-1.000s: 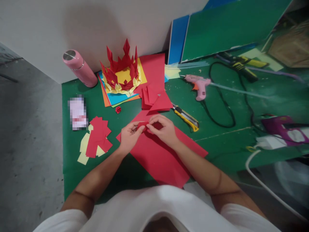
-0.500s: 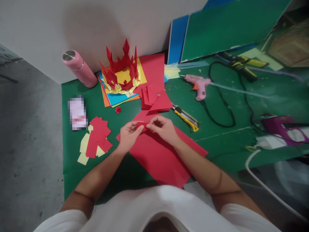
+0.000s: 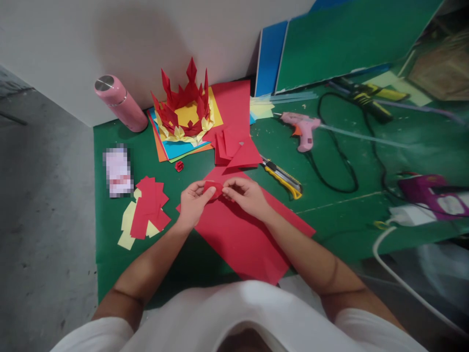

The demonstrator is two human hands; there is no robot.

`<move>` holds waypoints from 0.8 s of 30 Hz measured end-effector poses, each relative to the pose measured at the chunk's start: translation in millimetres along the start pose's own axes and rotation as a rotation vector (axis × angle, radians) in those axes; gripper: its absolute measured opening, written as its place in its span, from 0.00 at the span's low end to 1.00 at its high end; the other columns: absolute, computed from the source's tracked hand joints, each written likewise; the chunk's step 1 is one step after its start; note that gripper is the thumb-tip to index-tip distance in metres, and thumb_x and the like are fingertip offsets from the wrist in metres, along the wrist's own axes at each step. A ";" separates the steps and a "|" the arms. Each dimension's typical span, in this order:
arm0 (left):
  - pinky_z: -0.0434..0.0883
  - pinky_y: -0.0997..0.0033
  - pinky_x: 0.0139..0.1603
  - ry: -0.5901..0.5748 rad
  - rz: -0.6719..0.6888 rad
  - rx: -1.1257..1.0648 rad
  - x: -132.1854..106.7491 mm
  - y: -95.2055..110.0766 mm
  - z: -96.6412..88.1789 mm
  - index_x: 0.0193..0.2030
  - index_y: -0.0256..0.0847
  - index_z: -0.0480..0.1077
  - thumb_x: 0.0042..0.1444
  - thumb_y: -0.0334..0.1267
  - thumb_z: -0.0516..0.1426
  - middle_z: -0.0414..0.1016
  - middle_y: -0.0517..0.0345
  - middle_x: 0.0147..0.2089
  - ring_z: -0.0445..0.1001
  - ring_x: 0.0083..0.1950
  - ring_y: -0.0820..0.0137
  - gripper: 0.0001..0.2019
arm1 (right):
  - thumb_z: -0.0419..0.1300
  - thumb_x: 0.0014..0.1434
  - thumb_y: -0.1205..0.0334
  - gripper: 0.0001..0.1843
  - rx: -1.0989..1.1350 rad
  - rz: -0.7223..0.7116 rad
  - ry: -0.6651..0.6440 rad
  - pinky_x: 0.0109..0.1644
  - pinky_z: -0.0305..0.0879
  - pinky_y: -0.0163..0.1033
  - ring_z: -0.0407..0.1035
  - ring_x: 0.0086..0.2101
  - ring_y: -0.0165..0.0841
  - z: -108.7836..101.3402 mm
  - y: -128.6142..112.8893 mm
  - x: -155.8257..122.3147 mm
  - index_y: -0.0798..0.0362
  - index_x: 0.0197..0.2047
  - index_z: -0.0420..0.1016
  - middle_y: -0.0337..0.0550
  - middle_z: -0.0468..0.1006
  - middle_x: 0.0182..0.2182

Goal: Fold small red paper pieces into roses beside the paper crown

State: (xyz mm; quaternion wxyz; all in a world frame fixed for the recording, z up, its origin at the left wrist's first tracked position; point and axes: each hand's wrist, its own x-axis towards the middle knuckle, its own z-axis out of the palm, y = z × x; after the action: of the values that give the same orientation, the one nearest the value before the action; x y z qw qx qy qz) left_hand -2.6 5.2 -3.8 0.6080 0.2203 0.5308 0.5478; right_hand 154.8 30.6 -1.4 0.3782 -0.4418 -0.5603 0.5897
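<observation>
My left hand and my right hand meet over a large red paper sheet on the green table. Both pinch a small folded red paper piece between their fingertips, held just above the sheet. A pile of cut red and yellow paper squares lies left of my left hand. A tiny red paper rose sits behind it. Folded red pieces lie just beyond my hands.
A red and yellow paper crown stands on stacked coloured sheets by the wall. A pink bottle lies at the back left. A yellow utility knife, a pink glue gun with black cord, and green boards are to the right.
My fingers have worked the small red piece, turning it slightly between both hands. The hands stay in the same place over the sheet.
</observation>
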 end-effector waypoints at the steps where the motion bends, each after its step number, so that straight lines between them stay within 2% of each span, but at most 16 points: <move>1: 0.76 0.70 0.37 -0.009 -0.003 -0.013 0.7 -0.3 -0.3 0.33 0.38 0.72 0.36 0.43 0.72 0.81 0.58 0.31 0.78 0.29 0.73 0.20 | 0.64 0.54 0.46 0.18 0.000 -0.004 -0.005 0.28 0.66 0.34 0.65 0.22 0.26 -0.5 0.8 0.0 0.53 0.32 0.72 0.37 0.73 0.24; 6: 0.76 0.68 0.41 -0.072 0.045 0.031 0.0 1.4 -0.4 0.35 0.40 0.73 0.41 0.45 0.70 0.82 0.57 0.34 0.79 0.34 0.71 0.18 | 0.62 0.58 0.46 0.16 -0.063 -0.107 -0.005 0.34 0.69 0.37 0.69 0.28 0.29 -3.6 4.0 -1.0 0.51 0.35 0.71 0.40 0.74 0.29; 10: 0.76 0.67 0.42 -0.153 0.220 0.240 -3.7 7.5 -0.2 0.35 0.41 0.77 0.47 0.46 0.67 0.81 0.55 0.35 0.79 0.36 0.68 0.12 | 0.63 0.57 0.48 0.17 -0.008 -0.187 -0.027 0.42 0.71 0.39 0.70 0.37 0.31 -3.6 5.3 -1.9 0.50 0.44 0.68 0.42 0.72 0.38; 14: 0.73 0.64 0.49 -0.225 0.407 0.457 -2.6 8.7 -1.9 0.33 0.44 0.79 0.51 0.42 0.65 0.80 0.54 0.37 0.77 0.42 0.66 0.06 | 0.63 0.58 0.51 0.18 -0.010 -0.159 -0.010 0.38 0.69 0.36 0.68 0.33 0.29 -0.7 7.8 -1.3 0.49 0.47 0.67 0.40 0.71 0.37; 17: 0.73 0.69 0.43 -0.180 0.335 0.372 0.9 3.8 -3.2 0.40 0.43 0.77 0.47 0.43 0.67 0.78 0.54 0.41 0.76 0.42 0.68 0.13 | 0.61 0.60 0.51 0.16 0.014 -0.123 -0.019 0.33 0.66 0.34 0.65 0.29 0.27 0.3 9.6 -0.6 0.49 0.47 0.66 0.38 0.69 0.34; 20: 0.73 0.70 0.45 -0.165 0.216 0.213 2.5 -1.1 -3.0 0.46 0.43 0.71 0.43 0.43 0.70 0.76 0.56 0.39 0.76 0.42 0.70 0.23 | 0.61 0.60 0.50 0.14 0.041 -0.157 0.027 0.32 0.64 0.33 0.64 0.29 0.26 -0.9 9.7 0.0 0.49 0.42 0.64 0.36 0.67 0.32; 24: 0.74 0.70 0.44 -0.148 0.093 0.070 0.6 -3.1 -0.6 0.43 0.44 0.66 0.41 0.43 0.70 0.75 0.60 0.38 0.76 0.39 0.73 0.24 | 0.58 0.62 0.53 0.09 -0.079 -0.206 0.063 0.33 0.65 0.36 0.66 0.30 0.29 -4.5 4.5 0.3 0.50 0.36 0.67 0.39 0.69 0.32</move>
State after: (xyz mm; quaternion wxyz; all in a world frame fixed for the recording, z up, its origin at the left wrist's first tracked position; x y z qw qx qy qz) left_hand -1.9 4.6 -6.9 0.6113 0.3055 0.4924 0.5390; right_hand 159.2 32.0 -5.9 0.4367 -0.4146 -0.6134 0.5110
